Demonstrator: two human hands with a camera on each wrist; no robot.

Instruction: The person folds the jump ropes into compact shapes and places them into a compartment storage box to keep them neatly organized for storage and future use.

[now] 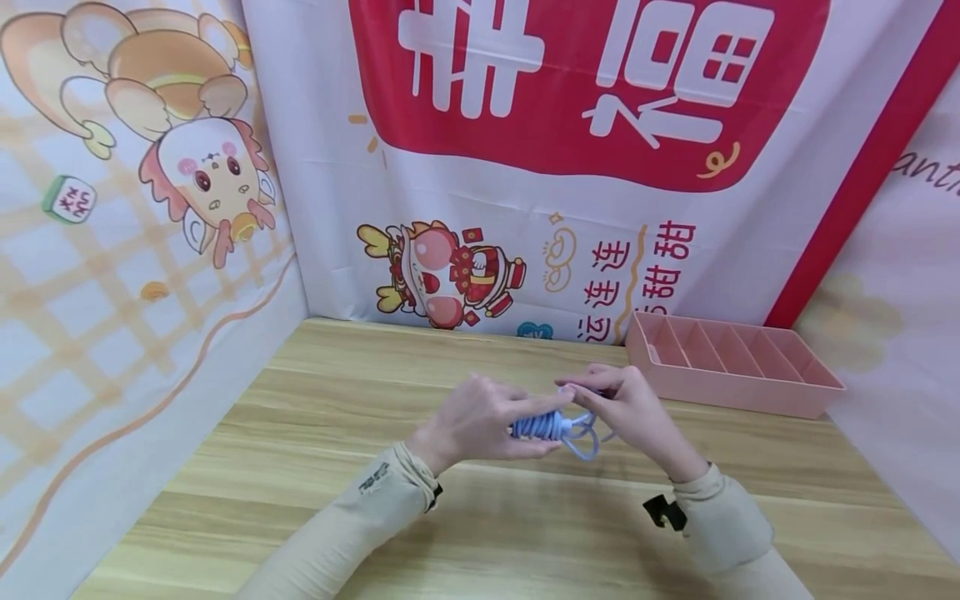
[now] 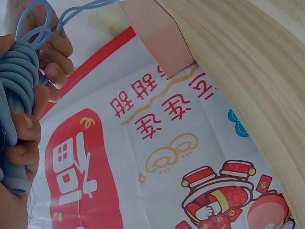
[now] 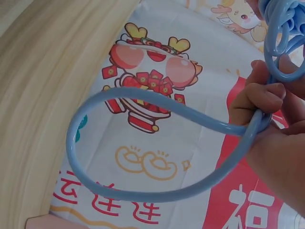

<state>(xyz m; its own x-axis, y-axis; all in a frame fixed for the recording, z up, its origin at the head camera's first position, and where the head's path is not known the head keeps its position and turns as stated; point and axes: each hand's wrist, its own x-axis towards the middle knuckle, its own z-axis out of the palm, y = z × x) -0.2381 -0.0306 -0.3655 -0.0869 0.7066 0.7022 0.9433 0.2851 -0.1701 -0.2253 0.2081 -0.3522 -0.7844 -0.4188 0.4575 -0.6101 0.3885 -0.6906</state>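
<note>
A glossy light blue cord (image 1: 537,427) is wound in tight turns into a bundle, held above the table. My left hand (image 1: 480,422) grips the bundle, with fingers curled round it in the left wrist view. A blue tube-like end (image 2: 17,184) sticks out below those fingers. Small loops (image 2: 37,32) rise from the bundle's other end toward my right hand (image 1: 628,408). In the right wrist view, that hand pinches the cord between thumb and fingers. A large free loop (image 3: 143,194) hangs out from its grip.
A pink divided box (image 1: 738,392) stands at the back right of the wood-grain table (image 1: 360,467), against the printed backdrop (image 1: 465,192). A cartoon-printed sheet (image 1: 142,275) borders the left side, and another sheet (image 1: 885,275) the right.
</note>
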